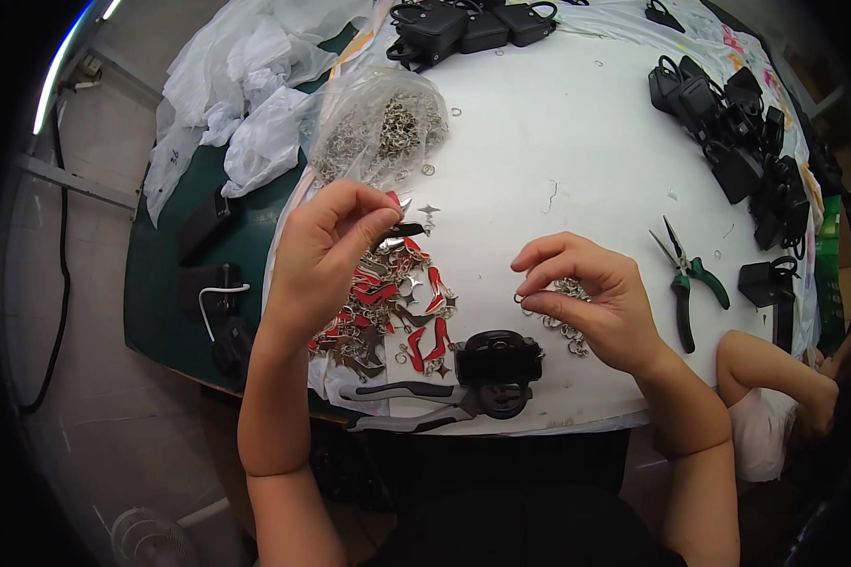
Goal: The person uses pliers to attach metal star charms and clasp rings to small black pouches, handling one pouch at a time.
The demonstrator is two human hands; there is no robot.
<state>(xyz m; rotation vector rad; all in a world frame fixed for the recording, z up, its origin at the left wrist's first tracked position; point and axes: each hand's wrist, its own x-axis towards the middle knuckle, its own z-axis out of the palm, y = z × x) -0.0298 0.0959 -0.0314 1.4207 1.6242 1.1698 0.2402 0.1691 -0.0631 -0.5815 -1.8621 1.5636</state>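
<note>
Raised over the left of the table, my left hand (321, 255) is closed in a pinch on a high-heel shoe charm (394, 198), red with silvery metal. A black piece (408, 230) hangs just below its fingertips. Beneath lies a heap of red, grey and silver shoe and star charms (376, 289). My right hand (600, 300) pinches a small metal ring (518, 299) between thumb and fingers, apart from the left hand. Partly hidden under this hand is a small pile of silvery rings (577, 342).
Grey-handled pliers (411, 390) lie by a black device (497, 364) at the near edge. Green-and-black pliers (683, 283) rest at right. Small black bags (728, 132) crowd the right and far edges. A plastic bag (416, 94) holds metal rings. Another person's arm (771, 373) is at lower right.
</note>
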